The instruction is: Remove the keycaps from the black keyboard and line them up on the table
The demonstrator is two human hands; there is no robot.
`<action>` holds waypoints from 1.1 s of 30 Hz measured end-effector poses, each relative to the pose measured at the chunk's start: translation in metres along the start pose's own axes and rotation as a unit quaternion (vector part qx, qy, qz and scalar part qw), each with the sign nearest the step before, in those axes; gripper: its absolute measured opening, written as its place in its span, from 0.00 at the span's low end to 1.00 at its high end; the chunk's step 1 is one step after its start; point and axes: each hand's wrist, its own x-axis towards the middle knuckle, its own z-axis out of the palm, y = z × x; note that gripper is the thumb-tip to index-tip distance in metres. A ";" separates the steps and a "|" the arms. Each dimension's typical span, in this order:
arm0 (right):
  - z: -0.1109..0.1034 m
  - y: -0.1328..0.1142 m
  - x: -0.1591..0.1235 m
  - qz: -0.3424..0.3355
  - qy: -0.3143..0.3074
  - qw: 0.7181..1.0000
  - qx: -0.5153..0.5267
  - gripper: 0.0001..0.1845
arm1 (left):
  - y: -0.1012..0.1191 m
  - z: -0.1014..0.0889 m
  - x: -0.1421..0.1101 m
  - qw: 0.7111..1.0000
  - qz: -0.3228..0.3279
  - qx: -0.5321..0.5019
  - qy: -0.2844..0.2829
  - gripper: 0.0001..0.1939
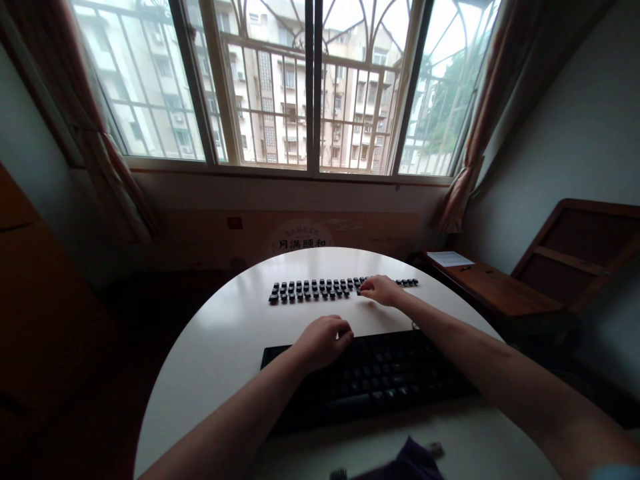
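Note:
A black keyboard [380, 373] lies on the round white table, partly under my forearms. Beyond it stand rows of loose black keycaps [315, 289]. My right hand [383, 291] is at the right part of these rows, its fingertips pinched at a dark keycap [359, 292]. Over the keyboard's back left edge is my left hand [326, 339], with fingers curled and thumb drawn in. Whatever it may hold is hidden. A small wire loop [415, 325] shows beside my right forearm, behind the keyboard.
A purple cloth [413, 461] lies at the near edge of the white table [200, 373], beside a small dark piece [437, 450] and a bristled end [339, 474]. To the right, a wooden chair [500, 287] has a paper [450, 259] on it. A barred window is ahead.

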 end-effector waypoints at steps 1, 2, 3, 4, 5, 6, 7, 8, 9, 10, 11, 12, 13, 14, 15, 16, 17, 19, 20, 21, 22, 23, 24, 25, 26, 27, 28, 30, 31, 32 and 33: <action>0.003 0.000 0.005 0.006 -0.005 1.000 -0.001 0.12 | -0.001 0.001 0.000 1.000 0.003 0.005 0.000 0.11; 0.006 0.000 0.009 0.012 -0.011 1.000 -0.003 0.12 | -0.002 0.002 0.000 1.000 0.006 0.009 0.000 0.11; 0.009 0.000 0.013 0.017 -0.017 1.000 -0.004 0.12 | -0.003 0.002 0.000 1.000 0.009 0.012 0.000 0.11; 0.010 0.000 0.016 0.023 -0.023 0.999 -0.006 0.12 | -0.004 0.003 0.001 1.000 0.012 0.014 -0.001 0.11; 0.012 0.000 0.019 0.027 -0.029 0.999 -0.008 0.12 | -0.004 0.003 0.001 1.000 0.014 0.014 -0.002 0.11; 0.013 0.000 0.021 0.032 -0.035 0.999 -0.009 0.11 | -0.005 0.004 0.001 1.000 0.014 0.014 -0.004 0.11; 0.014 0.000 0.023 0.037 -0.041 0.998 -0.010 0.11 | -0.004 0.004 0.001 1.000 0.014 0.013 -0.005 0.11; 0.015 0.000 0.025 0.041 -0.048 0.998 -0.011 0.11 | -0.004 0.003 0.001 1.000 0.013 0.012 -0.006 0.11; 0.015 -0.001 0.027 0.044 -0.055 0.997 -0.013 0.11 | -0.004 0.003 0.001 1.000 0.013 0.012 -0.007 0.10; 0.016 -0.001 0.028 0.047 -0.062 0.997 -0.015 0.12 | -0.004 0.003 0.001 1.000 0.013 0.013 -0.008 0.10; 0.016 -0.002 0.028 0.049 -0.068 0.996 -0.018 0.13 | -0.004 0.003 0.001 1.000 0.014 0.013 -0.008 0.10; 0.017 -0.002 0.029 0.050 -0.072 0.996 -0.020 0.14 | -0.004 0.003 0.000 1.000 0.016 0.013 -0.008 0.10; 0.017 -0.003 0.029 0.050 -0.074 0.996 -0.023 0.14 | -0.004 0.003 0.000 1.000 0.018 0.013 -0.007 0.10; 0.017 -0.003 0.029 0.049 -0.075 0.996 -0.026 0.14 | -0.004 0.003 0.000 1.000 0.020 0.013 -0.007 0.10; 0.017 -0.003 0.029 0.048 -0.076 0.996 -0.028 0.14 | -0.004 0.003 0.000 1.000 0.020 0.012 -0.007 0.10; 0.016 -0.003 0.029 0.047 -0.075 0.996 -0.029 0.14 | -0.004 0.003 0.000 1.000 0.020 0.012 -0.008 0.10; 0.016 -0.004 0.029 0.045 -0.075 0.996 -0.031 0.14 | -0.004 0.003 0.000 1.000 0.020 0.012 -0.009 0.10; 0.015 -0.004 0.029 0.042 -0.071 0.996 -0.032 0.14 | -0.003 0.003 0.000 1.000 0.016 0.011 -0.011 0.10; 0.014 -0.004 0.028 0.042 -0.067 0.996 -0.031 0.13 | -0.003 0.002 0.000 1.000 0.015 0.012 -0.012 0.11; 0.013 -0.005 0.028 0.041 -0.062 0.997 -0.031 0.12 | -0.002 0.002 0.000 1.000 0.014 0.012 -0.012 0.11; 0.013 -0.005 0.028 0.041 -0.055 0.997 -0.030 0.11 | -0.002 0.002 0.000 1.000 0.014 0.012 -0.012 0.11; 0.013 -0.005 0.028 0.040 -0.048 0.998 -0.030 0.10 | -0.002 0.002 0.000 1.000 0.015 0.011 -0.012 0.11; 0.013 -0.005 0.027 0.038 -0.040 0.998 -0.028 0.09 | -0.002 0.002 0.000 1.000 0.016 0.011 -0.012 0.11; 0.012 -0.006 0.027 0.036 -0.033 0.998 -0.027 0.09 | -0.002 0.002 0.000 1.000 0.016 0.011 -0.011 0.11; 0.012 -0.006 0.026 0.033 -0.027 0.999 -0.024 0.09 | -0.002 0.002 0.000 1.000 0.016 0.012 -0.011 0.11; 0.012 -0.007 0.026 0.030 -0.021 0.999 -0.021 0.08 | -0.002 0.002 0.000 1.000 0.017 0.013 -0.011 0.10; 0.011 -0.008 0.025 0.027 -0.016 0.999 -0.017 0.08 | -0.003 0.002 0.000 1.000 0.017 0.014 -0.011 0.10; 0.008 -0.011 0.023 0.020 0.000 1.000 -0.008 0.07 | -0.002 0.002 0.000 1.000 0.016 0.017 -0.014 0.11; 0.006 -0.013 0.021 0.016 0.011 1.000 -0.001 0.08 | -0.002 0.001 0.000 1.000 0.015 0.019 -0.015 0.12; 0.002 -0.015 0.019 0.012 0.025 1.000 0.006 0.10 | -0.002 0.001 0.000 1.000 0.014 0.020 -0.017 0.12; -0.003 -0.018 0.016 0.008 0.043 0.999 0.015 0.13 | -0.001 0.001 0.000 1.000 0.011 0.022 -0.018 0.13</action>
